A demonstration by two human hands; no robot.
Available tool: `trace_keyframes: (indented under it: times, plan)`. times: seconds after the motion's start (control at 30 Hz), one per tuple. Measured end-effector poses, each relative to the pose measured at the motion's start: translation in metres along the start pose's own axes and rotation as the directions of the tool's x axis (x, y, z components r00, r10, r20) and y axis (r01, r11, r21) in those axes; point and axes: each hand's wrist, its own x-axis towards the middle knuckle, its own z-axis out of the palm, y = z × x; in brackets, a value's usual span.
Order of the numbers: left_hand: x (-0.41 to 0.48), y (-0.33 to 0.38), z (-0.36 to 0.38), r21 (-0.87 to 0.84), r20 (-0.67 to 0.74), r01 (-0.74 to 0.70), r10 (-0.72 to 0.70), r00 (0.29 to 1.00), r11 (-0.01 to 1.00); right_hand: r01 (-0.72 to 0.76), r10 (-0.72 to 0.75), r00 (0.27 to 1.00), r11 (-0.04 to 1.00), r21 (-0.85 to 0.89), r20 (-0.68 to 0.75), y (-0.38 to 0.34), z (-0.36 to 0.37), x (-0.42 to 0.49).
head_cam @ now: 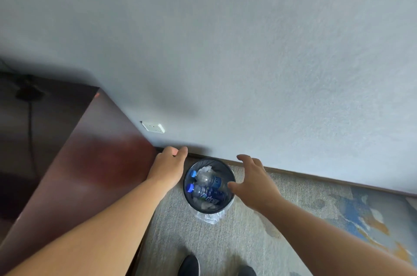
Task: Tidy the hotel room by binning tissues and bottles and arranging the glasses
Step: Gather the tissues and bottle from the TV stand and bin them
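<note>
A round black bin (229, 173) with a clear liner stands on the carpet against the wall. Inside it lie two plastic bottles with blue caps, a clear one (206, 177) and one with a dark blue label (208, 194), plus crumpled white tissues (205, 169). My left hand (169, 166) hovers at the bin's left side, fingers loosely bent, holding nothing. On the right side my right hand (253, 182) reaches over the rim with fingers spread, also empty.
A dark red-brown wooden cabinet (74, 163) stands just left of the bin, with a black cable on its top. A white wall socket (153, 127) sits low on the grey wall. Patterned carpet (316, 219) stretches to the right. My dark shoes (189, 265) show at the bottom.
</note>
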Motion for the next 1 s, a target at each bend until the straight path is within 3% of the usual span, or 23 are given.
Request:
trace_keyframes:
  times: [0.17, 0.6, 0.73, 1.0]
  plan:
    - [-0.059, 0.037, -0.027, 0.031, -0.024, -0.060, 0.060, 0.998, 0.998, 0.119, -0.119, 0.991, 0.993, -0.014, -0.059, -0.038, -0.059, -0.031]
    - [-0.201, 0.105, -0.130, 0.068, -0.271, -0.217, 0.227, 0.935, 0.974, 0.410, -0.414, 0.899, 0.910, -0.056, -0.144, -0.142, -0.161, -0.135]
    - [-0.260, 0.098, -0.161, 0.284, -0.317, -0.282, 0.367, 0.874, 0.916, 0.484, -0.497, 0.854, 0.867, -0.118, -0.151, -0.166, -0.163, -0.179]
    - [-0.410, 0.013, -0.223, 0.383, -0.500, -0.240, 0.419, 0.758, 0.892, 0.672, -0.704, 0.705, 0.702, -0.236, -0.086, -0.221, -0.123, -0.322]
